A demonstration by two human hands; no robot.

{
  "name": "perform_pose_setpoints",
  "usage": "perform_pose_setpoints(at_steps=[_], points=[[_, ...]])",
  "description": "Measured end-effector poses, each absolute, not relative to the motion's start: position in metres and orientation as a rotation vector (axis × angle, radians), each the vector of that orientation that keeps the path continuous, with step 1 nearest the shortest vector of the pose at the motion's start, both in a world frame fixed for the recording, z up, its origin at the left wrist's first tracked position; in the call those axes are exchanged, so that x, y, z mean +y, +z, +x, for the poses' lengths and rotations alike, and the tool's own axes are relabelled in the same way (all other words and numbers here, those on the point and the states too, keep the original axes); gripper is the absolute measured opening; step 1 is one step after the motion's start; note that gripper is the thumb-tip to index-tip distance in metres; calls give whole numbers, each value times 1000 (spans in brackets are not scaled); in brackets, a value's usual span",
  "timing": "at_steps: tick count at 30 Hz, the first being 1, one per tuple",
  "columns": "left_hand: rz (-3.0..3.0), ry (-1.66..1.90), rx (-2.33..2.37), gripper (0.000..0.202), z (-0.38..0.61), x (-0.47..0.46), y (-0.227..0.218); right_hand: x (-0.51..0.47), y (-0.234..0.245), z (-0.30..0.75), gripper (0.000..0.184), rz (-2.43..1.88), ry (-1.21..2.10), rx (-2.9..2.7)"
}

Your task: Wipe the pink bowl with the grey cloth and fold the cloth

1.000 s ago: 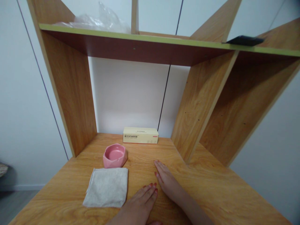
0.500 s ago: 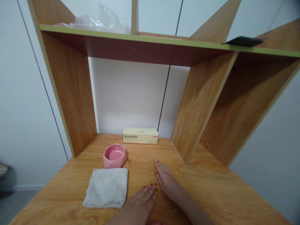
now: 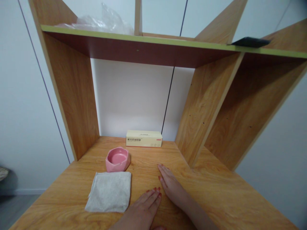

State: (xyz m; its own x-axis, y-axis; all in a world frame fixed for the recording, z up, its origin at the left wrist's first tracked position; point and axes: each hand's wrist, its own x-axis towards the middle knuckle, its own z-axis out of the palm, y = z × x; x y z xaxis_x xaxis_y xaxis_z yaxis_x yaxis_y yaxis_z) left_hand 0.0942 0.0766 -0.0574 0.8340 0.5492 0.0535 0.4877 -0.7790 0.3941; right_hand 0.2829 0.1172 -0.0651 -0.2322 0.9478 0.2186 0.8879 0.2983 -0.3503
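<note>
Both of my hands lie flat, palm down, on the wooden desk (image 3: 216,191). My left hand (image 3: 141,212) rests near the front edge with fingers stretched out, just right of a folded grey cloth (image 3: 109,191). My right hand (image 3: 171,187) lies a little further in, fingers together and extended, holding nothing. A pink bowl-like dish (image 3: 117,158) sits behind the cloth. A long cream box (image 3: 144,138) with printed text stands at the back against the wall.
Wooden upright panels (image 3: 74,95) flank the desk, one slanting on the right (image 3: 203,108). A shelf (image 3: 144,40) overhead carries crumpled clear plastic (image 3: 103,20) and a flat dark object (image 3: 249,41). White wall panels lie behind.
</note>
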Motion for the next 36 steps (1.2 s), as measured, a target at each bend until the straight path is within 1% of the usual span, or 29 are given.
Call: perform_pose_setpoints(at_steps=[7, 12, 18, 21, 22, 25, 26, 27, 29, 32, 33, 36], points=[[2670, 293, 766, 68, 93, 77, -62, 118, -62, 282, 50, -1669, 231, -2186], [2665, 192, 794, 67, 95, 75, -54, 118, -64, 282, 50, -1659, 217, -2189], [2685, 226, 792, 66, 94, 73, -49, 119, -68, 283, 49, -1636, 223, -2154], [2745, 217, 830, 65, 98, 67, -38, 117, -62, 280, 47, -1619, 211, -2118], [2769, 230, 868, 59, 99, 65, -32, 116, -58, 278, 46, -1606, 207, -2101], [2812, 420, 1010, 24, 99, 59, -11, 111, -43, 266, 41, -1525, 186, -2055], [2807, 502, 1079, 17, 97, 59, -4, 108, -38, 259, 40, -1488, 181, -2054], [2783, 591, 1154, 15, 93, 60, 4, 104, -32, 251, 37, -1447, 184, -2068], [2658, 772, 1404, 18, 80, 68, 18, 94, -21, 232, 32, -1379, 212, -2133], [2369, 867, 1766, 18, 53, 89, 33, 74, -6, 200, 23, -1332, 250, -2277], [2268, 871, 1879, 17, 42, 97, 36, 68, -3, 190, 25, -1310, 257, -2334], [2093, 927, 2022, 19, 12, 120, 37, 56, 4, 166, 42, -1214, 192, -2513]])
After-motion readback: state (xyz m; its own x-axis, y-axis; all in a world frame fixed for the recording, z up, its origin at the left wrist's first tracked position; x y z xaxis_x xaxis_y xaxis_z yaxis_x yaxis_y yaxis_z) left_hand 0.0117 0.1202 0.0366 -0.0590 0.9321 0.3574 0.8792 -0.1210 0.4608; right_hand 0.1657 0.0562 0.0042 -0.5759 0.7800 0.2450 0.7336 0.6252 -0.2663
